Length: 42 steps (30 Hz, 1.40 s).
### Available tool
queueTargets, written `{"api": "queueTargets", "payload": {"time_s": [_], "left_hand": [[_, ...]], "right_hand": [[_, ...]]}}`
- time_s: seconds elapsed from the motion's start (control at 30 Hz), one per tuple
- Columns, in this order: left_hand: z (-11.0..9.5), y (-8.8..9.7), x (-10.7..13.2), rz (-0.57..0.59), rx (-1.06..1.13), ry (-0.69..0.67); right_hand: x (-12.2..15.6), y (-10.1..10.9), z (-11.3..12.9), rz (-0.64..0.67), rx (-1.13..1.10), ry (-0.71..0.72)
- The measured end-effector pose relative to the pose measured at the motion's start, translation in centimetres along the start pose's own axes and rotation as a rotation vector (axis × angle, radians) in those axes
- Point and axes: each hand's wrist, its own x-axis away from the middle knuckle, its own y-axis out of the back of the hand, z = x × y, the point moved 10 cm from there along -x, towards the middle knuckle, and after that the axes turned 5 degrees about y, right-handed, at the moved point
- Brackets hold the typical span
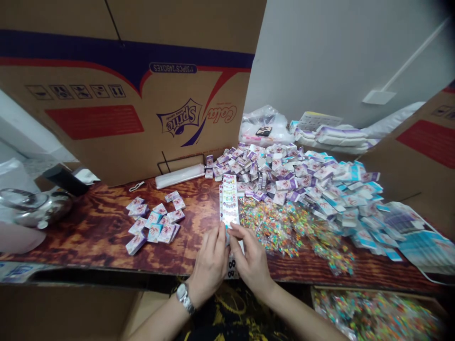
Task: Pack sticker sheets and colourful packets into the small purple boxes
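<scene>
My left hand [210, 264], with a watch on its wrist, and my right hand [251, 259] meet at the table's near edge. Both pinch the bottom end of a long strip of small coloured stickers or candy packets [229, 201] that stands up between them. Just right of my hands lies a spread of clear packets with colourful beads [284, 227]. Left of them sits a small group of little purple and blue boxes [154, 222].
A big heap of the same little boxes [302, 177] covers the wooden table [99, 227] at the back right. A large cardboard carton [124, 94] leans over the table's back. A metal kettle [35, 206] stands far left. A box of colourful packets [377, 315] sits below right.
</scene>
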Motion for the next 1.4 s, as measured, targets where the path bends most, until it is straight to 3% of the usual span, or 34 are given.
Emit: {"api": "queueTargets", "payload": {"time_s": [0.17, 0.27, 0.37, 0.5, 0.57, 0.67, 0.83, 0.97, 1.07, 1.17, 1.27, 1.33, 1.4], "left_hand": [[0.4, 1.0, 0.0, -0.061, 0.092, 0.015], [1.8, 1.2, 0.2, -0.080, 0.067, 0.029], [4.8, 0.7, 0.2, -0.032, -0.060, 0.048], [9.7, -0.5, 0.0, 0.056, -0.339, 0.122], [10.4, -0.7, -0.2, 0.060, -0.393, 0.125], [8.0, -1.1, -0.3, 0.059, -0.301, 0.058], [1.6, -4.7, 1.1, 0.323, -0.069, -0.106], [0.6, -5.6, 1.9, 0.369, 0.007, -0.104], [1.7, -4.5, 1.2, 0.339, 0.232, 0.049], [4.0, -4.4, 0.9, 0.397, 0.737, 0.499], [4.0, -5.4, 1.3, 0.437, 1.440, 0.974], [3.4, -5.6, 0.9, 0.406, 1.779, 1.154], [3.5, -5.9, 0.9, 0.377, 1.882, 1.283]], "right_hand": [[0.3, -1.4, 1.0, 0.088, -0.025, 0.034], [0.1, -2.7, -0.1, 0.203, -0.109, -0.004], [-1.2, -3.3, -3.1, 0.313, -0.046, 0.032], [-3.8, -4.0, -9.1, 0.488, 0.314, 0.114], [-4.5, -4.9, -12.0, 0.610, 0.439, 0.102], [-5.0, -5.8, -14.2, 0.695, 0.511, 0.092], [-4.8, -6.2, -14.2, 0.644, 0.553, 0.100], [-4.7, -5.9, -13.3, 0.564, 0.563, 0.139], [-5.1, -4.8, -11.9, 0.502, 0.558, 0.163], [-5.6, -2.4, -8.1, 0.394, 0.515, 0.228], [-4.7, 0.3, -0.8, 0.276, 0.371, 0.464], [-2.7, 0.3, 3.8, 0.385, 0.262, 0.625], [-0.8, 0.1, 6.7, 0.499, 0.202, 0.692]]}}
